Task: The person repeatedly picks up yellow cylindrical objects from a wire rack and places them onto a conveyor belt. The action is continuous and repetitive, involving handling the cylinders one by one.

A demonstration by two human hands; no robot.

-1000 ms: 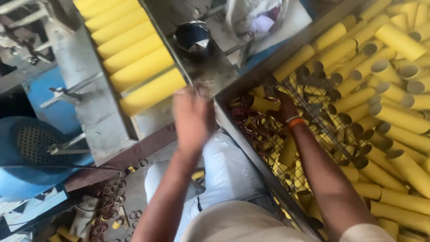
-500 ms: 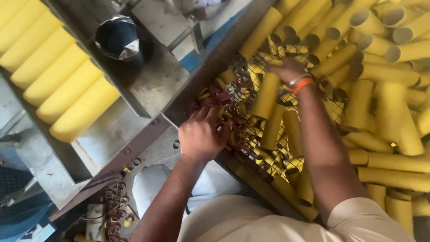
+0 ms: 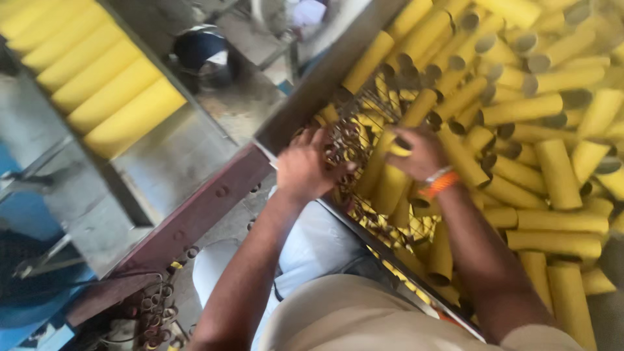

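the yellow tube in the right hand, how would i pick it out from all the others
Start at the big bin of loose yellow tubes on the right. At its near-left corner the right hand, with an orange wristband, grips one tube. Unlike its neighbours, it is held in fingers.

Plenty of soft daylight in here, brightest on the yellow tubes (image 3: 552, 169) at the right and the upper corner, with no hard shadows. Everything smears with motion blur, both hands included, and the dark lower left corner loses detail.
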